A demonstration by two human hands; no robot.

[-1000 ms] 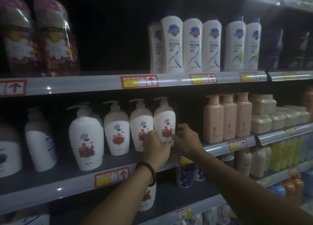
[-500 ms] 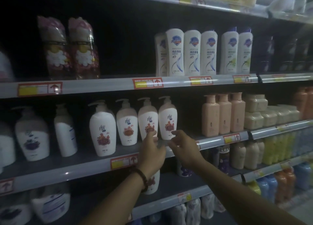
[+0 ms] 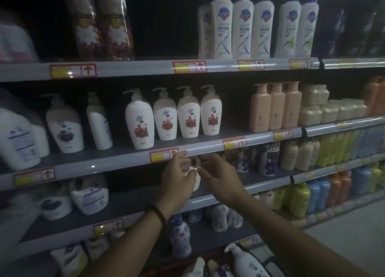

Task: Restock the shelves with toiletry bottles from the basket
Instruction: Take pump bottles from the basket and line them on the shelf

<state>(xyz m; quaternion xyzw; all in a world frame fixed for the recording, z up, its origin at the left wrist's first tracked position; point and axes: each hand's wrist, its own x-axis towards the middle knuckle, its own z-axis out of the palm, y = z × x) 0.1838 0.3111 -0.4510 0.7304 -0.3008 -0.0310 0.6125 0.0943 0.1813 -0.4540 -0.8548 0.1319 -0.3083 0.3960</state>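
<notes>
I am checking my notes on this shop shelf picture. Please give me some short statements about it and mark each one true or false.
1. Four pump bottles with red flower labels stand on the middle shelf. True.
2. The bracelet is on the right wrist. False: it is on the left wrist.
3. The three peach bottles lie on their sides. False: they stand upright.
4. White bottles stand on the top shelf. True.

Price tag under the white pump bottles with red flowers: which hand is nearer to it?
Left. The left hand is just below and right of the price tag, one fingertip beside the tag's end. The right hand is lower and farther right.
</notes>
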